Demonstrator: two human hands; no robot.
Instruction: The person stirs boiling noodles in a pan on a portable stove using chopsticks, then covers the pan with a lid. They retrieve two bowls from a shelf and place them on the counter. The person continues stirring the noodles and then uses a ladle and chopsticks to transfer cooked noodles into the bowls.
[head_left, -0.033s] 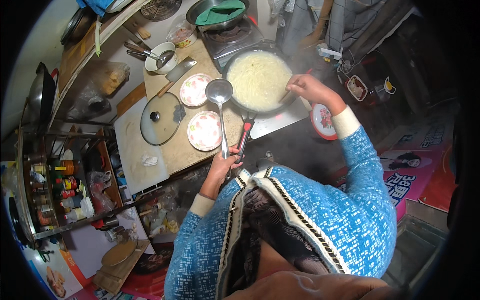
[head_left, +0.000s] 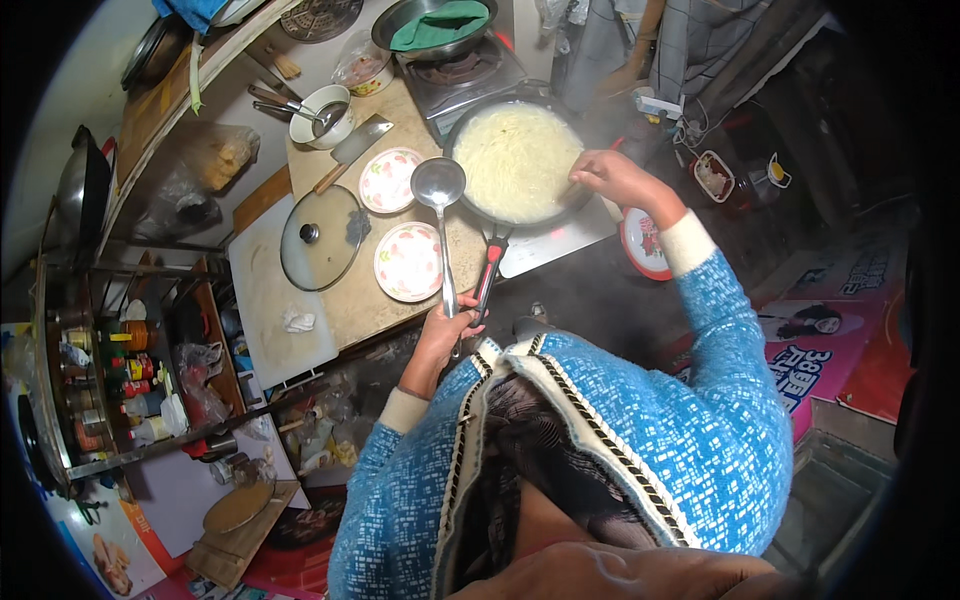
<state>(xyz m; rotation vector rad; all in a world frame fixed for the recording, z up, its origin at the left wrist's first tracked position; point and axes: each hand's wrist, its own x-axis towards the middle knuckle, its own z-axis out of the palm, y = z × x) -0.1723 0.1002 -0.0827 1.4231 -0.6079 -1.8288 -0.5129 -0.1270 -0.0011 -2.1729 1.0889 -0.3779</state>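
Note:
A wide pan of noodles (head_left: 515,165) in pale, steaming liquid sits at the far middle. My left hand (head_left: 450,328) is closed round the long handle of a metal ladle (head_left: 438,182), whose bowl hangs beside the pan's left rim. Fingers of that hand also touch the pan's black and red handle (head_left: 489,272). At the pan's right rim, my right hand (head_left: 615,180) is closed on what look like brown chopsticks; its fingers hide most of them. Two plates with a pink pattern, an upper one (head_left: 390,178) and a lower one (head_left: 408,262), lie left of the ladle.
A glass lid (head_left: 322,240) and a cleaver (head_left: 355,150) lie on the counter, near a white bowl (head_left: 322,115) with utensils. Behind the pan stands a gas stove (head_left: 460,85) bearing a metal basin (head_left: 385,32) with a green cloth. A shelf rack (head_left: 85,350) of jars stands at left.
My right hand has shifted very slightly at the pan's right rim, and less of the chopsticks shows. My left hand, the ladle and the pan have stayed in place.

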